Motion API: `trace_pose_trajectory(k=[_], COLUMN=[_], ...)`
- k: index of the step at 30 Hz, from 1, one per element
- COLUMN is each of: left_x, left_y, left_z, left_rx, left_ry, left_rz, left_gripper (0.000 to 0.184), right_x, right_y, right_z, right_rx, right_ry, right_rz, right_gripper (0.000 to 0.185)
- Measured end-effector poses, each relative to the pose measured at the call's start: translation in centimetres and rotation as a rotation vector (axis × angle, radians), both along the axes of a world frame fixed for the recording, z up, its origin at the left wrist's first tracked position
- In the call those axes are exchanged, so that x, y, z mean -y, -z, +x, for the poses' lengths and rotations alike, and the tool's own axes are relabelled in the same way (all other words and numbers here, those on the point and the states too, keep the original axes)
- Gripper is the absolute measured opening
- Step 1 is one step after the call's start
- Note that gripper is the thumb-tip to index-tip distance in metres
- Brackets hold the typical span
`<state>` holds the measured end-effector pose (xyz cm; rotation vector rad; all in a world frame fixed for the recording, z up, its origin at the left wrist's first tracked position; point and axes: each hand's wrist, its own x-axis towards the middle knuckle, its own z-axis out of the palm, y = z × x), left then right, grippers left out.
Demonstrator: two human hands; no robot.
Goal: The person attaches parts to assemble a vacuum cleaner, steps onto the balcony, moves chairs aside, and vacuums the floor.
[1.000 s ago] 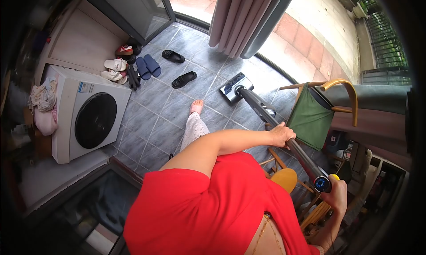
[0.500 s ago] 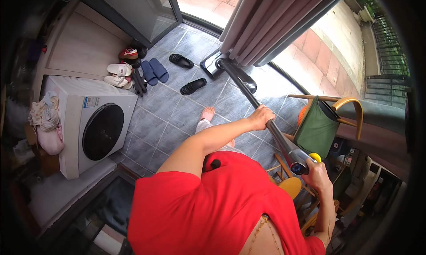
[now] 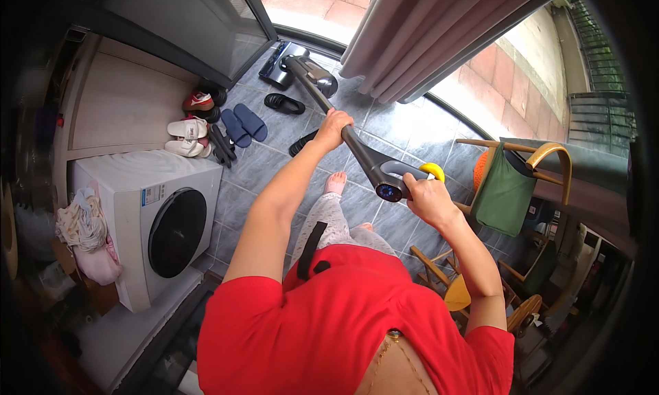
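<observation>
Clothes (image 3: pixel 84 224): in a heap, up against the washer
Washer (image 3: pixel 117 189): white, with a big round dark door
Blue slippers (image 3: pixel 248 123): side by side on the grey tiles (image 3: pixel 237 182)
Floor head (image 3: pixel 274 69): the wide end of the vacuum (image 3: pixel 367 158), down on the tiles near the glass door (image 3: pixel 257 24)
Black shoe (image 3: pixel 284 104): on the tiles, just below the floor head
Left hand (image 3: pixel 333 128): wrapped around the vacuum's long tube
Vacuum: slants across the middle, in front of the red top (image 3: pixel 343 312)
Right hand (image 3: pixel 431 201): gripping the handle, beside a yellow part (image 3: pixel 432 169)
Green chair (image 3: pixel 504 199): right of that hand, not touching it
</observation>
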<state>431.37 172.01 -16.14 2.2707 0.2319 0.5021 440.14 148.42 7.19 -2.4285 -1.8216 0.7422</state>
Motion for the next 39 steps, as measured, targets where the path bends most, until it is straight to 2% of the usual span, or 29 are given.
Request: trace_pose_trajectory(k=[3,9,14,22,24,26,28,29,31,34,36,37,38,39], left_x=[1.8,10.3,19.0,30.9,32.1,32.3,31.8,31.7,31.0,29.5,27.0,25.6,24.5,23.6], left_y=[-0.6,-2.2,-4.5,-8.4,-9.0,-9.7,-10.5,-10.3,-9.7,-7.6,-6.1,-5.9,-6.7,-8.4], left_z=[0.1,0.6,-1.9,-9.5,-10.8,-11.3,-11.2,-10.9,-10.9,-11.0,-10.6,-10.4,-10.6,-11.4], left_rx=[0.086,0.173,0.145,0.193,0.062,0.028,-0.101,-0.096,-0.07,-0.019,-0.045,-0.143,-0.142,-0.113], left_ry=[-0.021,0.02,0.168,0.482,0.687,0.772,0.891,0.902,0.808,0.651,0.676,0.71,0.708,0.648], left_rz=[0.003,-0.073,-0.12,-0.206,-0.193,-0.165,-0.092,-0.083,-0.117,-0.156,-0.156,-0.106,-0.093,-0.094], left_gripper=[0.016,0.01,0.012,0.016,0.018,0.02,0.016,0.017,0.017,0.02,0.029,0.047,0.047,0.057], right_x=[1.5,8.2,15.3,23.9,24.7,25.7,26.9,26.8,24.8,23.5,20.6,19.1,17.4,16.2], right_y=[-0.3,-4.6,-9.3,-16.3,-17.0,-16.7,-15.4,-14.8,-14.5,-9.7,-8.1,-7.6,-7.9,-8.0], right_z=[-0.2,-1.8,-7.5,-20.5,-23.2,-25.4,-27.6,-28.3,-29.3,-31.6,-32.4,-32.5,-32.3,-31.9], right_rx=[0.043,0.092,0.12,0.011,-0.196,-0.368,-0.337,-0.41,-0.592,-0.78,-0.849,-0.969,-1.009,-1.116], right_ry=[0.004,0.086,0.238,0.579,0.77,0.938,0.988,1.113,1.385,1.522,1.542,1.544,1.56,1.582], right_rz=[-0.015,-0.118,-0.203,-0.41,-0.274,-0.217,-0.073,-0.059,-0.024,0.221,0.338,0.439,0.487,0.575], right_gripper=[0.021,0.026,0.026,0.03,0.026,0.032,0.029,0.028,0.022,0.019,0.02,0.021,0.021,0.02])
